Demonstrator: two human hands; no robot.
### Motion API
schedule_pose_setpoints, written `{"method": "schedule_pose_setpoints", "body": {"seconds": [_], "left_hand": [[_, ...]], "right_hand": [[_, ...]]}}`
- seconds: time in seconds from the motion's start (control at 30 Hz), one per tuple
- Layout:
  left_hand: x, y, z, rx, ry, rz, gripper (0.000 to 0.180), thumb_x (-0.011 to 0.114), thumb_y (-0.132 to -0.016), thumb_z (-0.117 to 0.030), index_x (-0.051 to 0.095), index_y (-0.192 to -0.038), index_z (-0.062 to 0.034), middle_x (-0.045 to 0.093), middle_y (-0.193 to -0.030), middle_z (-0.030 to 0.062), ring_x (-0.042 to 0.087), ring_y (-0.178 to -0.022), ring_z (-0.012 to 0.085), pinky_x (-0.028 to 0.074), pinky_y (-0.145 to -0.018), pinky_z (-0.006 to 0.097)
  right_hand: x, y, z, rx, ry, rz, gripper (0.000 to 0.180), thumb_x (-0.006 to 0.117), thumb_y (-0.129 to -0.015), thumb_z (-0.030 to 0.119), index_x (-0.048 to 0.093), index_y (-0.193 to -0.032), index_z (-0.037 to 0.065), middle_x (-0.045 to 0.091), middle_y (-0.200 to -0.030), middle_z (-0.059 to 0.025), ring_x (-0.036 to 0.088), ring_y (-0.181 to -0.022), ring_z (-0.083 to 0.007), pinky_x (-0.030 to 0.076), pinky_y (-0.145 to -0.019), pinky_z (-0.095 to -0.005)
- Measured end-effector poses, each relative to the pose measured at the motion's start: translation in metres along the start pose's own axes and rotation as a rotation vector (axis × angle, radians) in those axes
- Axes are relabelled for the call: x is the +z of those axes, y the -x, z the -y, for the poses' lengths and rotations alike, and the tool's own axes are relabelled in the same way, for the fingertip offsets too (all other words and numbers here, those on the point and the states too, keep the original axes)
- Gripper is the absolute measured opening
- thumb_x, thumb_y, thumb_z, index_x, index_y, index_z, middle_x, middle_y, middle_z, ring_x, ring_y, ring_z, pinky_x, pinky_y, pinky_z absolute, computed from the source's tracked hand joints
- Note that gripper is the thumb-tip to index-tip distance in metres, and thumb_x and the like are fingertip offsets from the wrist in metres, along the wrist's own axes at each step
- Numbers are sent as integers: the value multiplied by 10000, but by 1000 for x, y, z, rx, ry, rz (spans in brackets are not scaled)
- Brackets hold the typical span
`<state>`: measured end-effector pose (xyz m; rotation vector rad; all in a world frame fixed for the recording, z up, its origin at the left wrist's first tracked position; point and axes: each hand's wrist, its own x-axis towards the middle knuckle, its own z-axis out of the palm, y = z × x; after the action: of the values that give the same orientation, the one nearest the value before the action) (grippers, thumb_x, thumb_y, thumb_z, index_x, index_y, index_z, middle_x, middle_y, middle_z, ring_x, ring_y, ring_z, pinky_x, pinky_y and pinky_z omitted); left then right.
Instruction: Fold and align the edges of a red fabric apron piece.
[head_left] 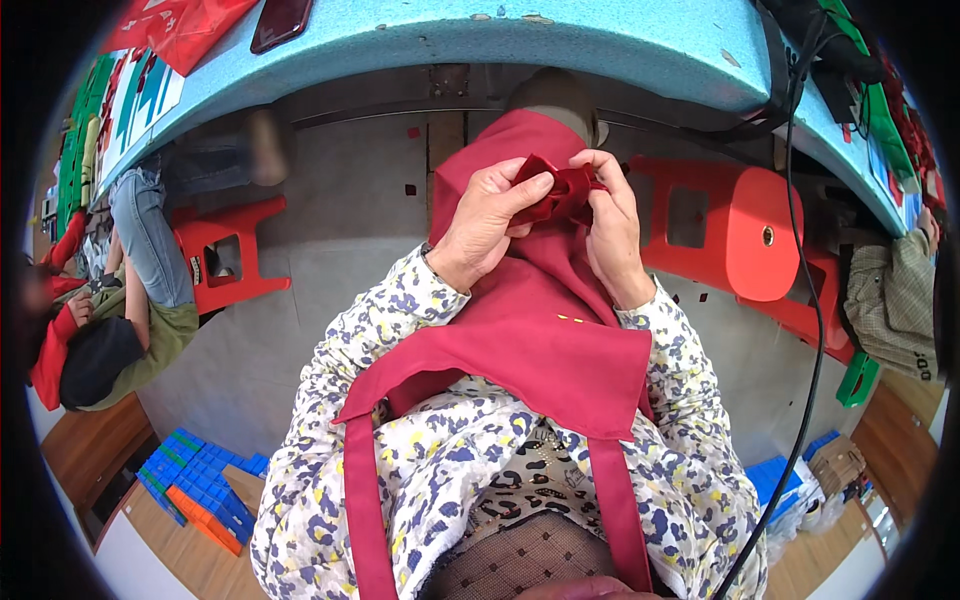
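Observation:
Between my two hands, above my lap, is a dark red cloth bow with folded loops. My left hand pinches its left side, the thumb lying along the front. On the other side, my right hand grips the bow's right loop between thumb and bent fingers. Some of the fingertips are hidden behind the fabric. Under both hands spreads the crimson apron I wear over patterned sleeves.
A light blue table curves across the far side, with a phone and a red plastic bag on it. Red stools stand at right and left. Other people sit at both sides. A black cable hangs at right.

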<state>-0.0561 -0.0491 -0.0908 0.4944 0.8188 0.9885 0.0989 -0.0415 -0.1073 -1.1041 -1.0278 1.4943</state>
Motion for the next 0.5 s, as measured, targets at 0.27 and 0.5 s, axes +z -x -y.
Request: {"method": "schedule_pose_setpoints", "body": {"seconds": [0.27, 0.5], "left_hand": [[-4, -11, 8, -15, 10, -35, 131, 585, -937, -191, 645, -951, -75, 653, -843, -41, 568, -702, 13, 403, -558, 166], [-8, -10, 2, -135, -90, -144, 109, 557, -951, -203, 630, -924, -127, 583, -707, -77, 398, -506, 3, 242, -433, 190]], "right_hand": [[-11, 0, -2, 166, -210, 63, 313, 351, -819, -66, 567, -1011, 55, 578, -984, 10, 550, -866, -49, 448, -748, -192], [-15, -7, -22, -23, -83, 135, 306, 338, -837, -78, 570, -973, 67, 582, -943, 7, 565, -872, -62, 463, -768, -213]]}}
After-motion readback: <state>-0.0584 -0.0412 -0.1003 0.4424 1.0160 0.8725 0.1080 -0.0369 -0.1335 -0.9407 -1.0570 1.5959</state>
